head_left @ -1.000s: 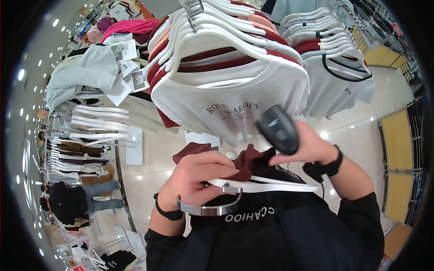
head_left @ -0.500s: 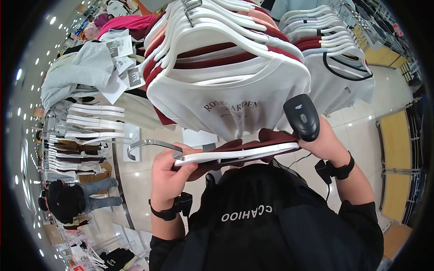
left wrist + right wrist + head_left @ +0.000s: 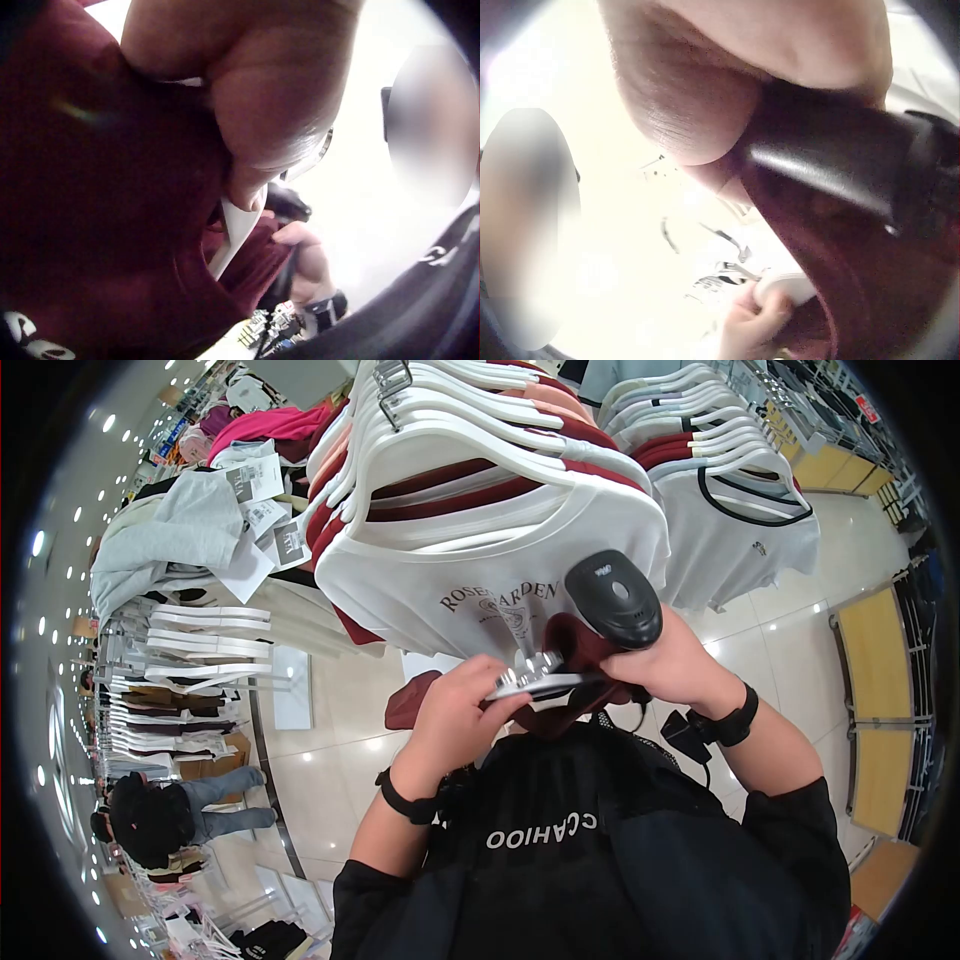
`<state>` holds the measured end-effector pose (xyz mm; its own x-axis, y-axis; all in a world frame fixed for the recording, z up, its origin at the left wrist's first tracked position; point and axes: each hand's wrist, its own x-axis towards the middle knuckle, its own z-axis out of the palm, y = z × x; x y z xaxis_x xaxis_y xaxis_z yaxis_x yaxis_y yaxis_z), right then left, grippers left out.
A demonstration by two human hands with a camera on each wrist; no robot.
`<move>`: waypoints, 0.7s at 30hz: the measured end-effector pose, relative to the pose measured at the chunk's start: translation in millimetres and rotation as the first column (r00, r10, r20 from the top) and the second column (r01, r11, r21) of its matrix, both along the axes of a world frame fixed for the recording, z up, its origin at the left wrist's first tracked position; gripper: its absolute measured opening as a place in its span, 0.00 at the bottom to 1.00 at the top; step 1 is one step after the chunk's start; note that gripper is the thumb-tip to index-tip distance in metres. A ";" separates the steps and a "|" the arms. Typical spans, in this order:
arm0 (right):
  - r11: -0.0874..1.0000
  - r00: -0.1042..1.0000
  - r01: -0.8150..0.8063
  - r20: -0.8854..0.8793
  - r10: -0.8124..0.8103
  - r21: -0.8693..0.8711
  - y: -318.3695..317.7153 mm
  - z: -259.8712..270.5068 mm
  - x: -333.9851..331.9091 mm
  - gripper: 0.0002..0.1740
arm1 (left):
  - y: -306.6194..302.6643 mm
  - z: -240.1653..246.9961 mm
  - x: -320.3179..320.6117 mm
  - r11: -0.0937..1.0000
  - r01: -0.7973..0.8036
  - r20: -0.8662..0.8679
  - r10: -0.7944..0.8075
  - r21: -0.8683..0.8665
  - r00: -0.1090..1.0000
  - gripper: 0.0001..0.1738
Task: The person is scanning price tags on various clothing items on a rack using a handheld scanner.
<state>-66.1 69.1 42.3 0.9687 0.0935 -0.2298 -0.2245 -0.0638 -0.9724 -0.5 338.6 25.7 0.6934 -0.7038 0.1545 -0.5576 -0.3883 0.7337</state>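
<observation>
Our left hand (image 3: 455, 705) is curled round the neck of a white hanger (image 3: 545, 683), pinching it just beside its metal hook (image 3: 535, 662). The left wrist view shows those fingers (image 3: 262, 97) clamped on the white plastic, with a maroon shirt (image 3: 97, 187) bunched underneath. Our right hand (image 3: 685, 665) is wrapped round the grip of a black scanner (image 3: 612, 598), whose head stands above the knuckles. We cannot tell whether this hand also pinches the far end of the hanger, because maroon cloth covers that spot.

The hanger and the maroon shirt sit between our two hands, close in front of our chest. They are just beneath the printed white T-shirt (image 3: 480, 575) hanging on the rail (image 3: 470, 420) and well above the floor (image 3: 330, 760).

To handle this well, we judge that the left hand should hold the hanger level by its neck, so the maroon shirt does not slip off one shoulder. The right hand needs a firm enough grip that the scanner does not tip while its fingers are so near the cloth. The hook is close to the white T-shirt and could snag it, so we would turn the hook away from the fabric and move the hanger slowly near the rail
</observation>
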 end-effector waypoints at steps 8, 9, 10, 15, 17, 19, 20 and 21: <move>0.850 0.906 0.036 0.377 0.194 -0.525 -28.9 33.0 -0.7 0.26 | 38.3 3.1 10.1 0.965 -0.176 -0.083 0.162 -0.193 0.983 0.14; 0.795 0.951 0.001 0.247 0.188 -0.607 -34.6 33.8 -0.6 0.26 | 41.8 2.0 10.3 0.954 -0.178 -0.089 0.160 -0.242 0.983 0.14; 0.802 0.929 0.024 0.309 0.203 -0.597 -38.4 26.9 -0.3 0.25 | 43.4 2.0 11.1 0.956 -0.153 -0.048 0.146 -0.252 0.988 0.13; 0.808 0.907 -0.017 0.330 0.261 -0.590 -48.7 2.4 9.9 0.24 | 46.3 7.7 12.2 0.927 -0.169 -0.130 0.131 -0.336 0.983 0.14; 0.809 0.896 -0.034 0.340 0.285 -0.587 -48.8 -2.1 11.2 0.24 | 48.5 11.0 14.1 0.927 -0.162 -0.138 0.122 -0.339 0.983 0.14; 0.815 0.871 -0.046 0.377 0.316 -0.578 -46.9 -4.8 11.4 0.23 | 50.9 13.4 14.9 0.927 -0.174 -0.149 0.131 -0.331 0.980 0.14; 0.816 0.871 -0.046 0.377 0.315 -0.577 -45.5 -3.6 10.7 0.23 | 50.7 16.8 14.9 0.928 -0.174 -0.149 0.131 -0.330 0.980 0.14; 0.841 0.866 -0.062 0.389 0.313 -0.538 -43.4 -0.7 9.5 0.23 | 49.8 22.2 14.6 0.929 -0.155 -0.152 0.109 -0.336 0.982 0.14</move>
<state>-56.6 25.7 41.6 0.9473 0.2805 0.1549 0.2914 -0.5532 -0.7804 14.2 388.4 47.9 0.8066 -0.5235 0.2745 -0.4106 -0.1621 0.8973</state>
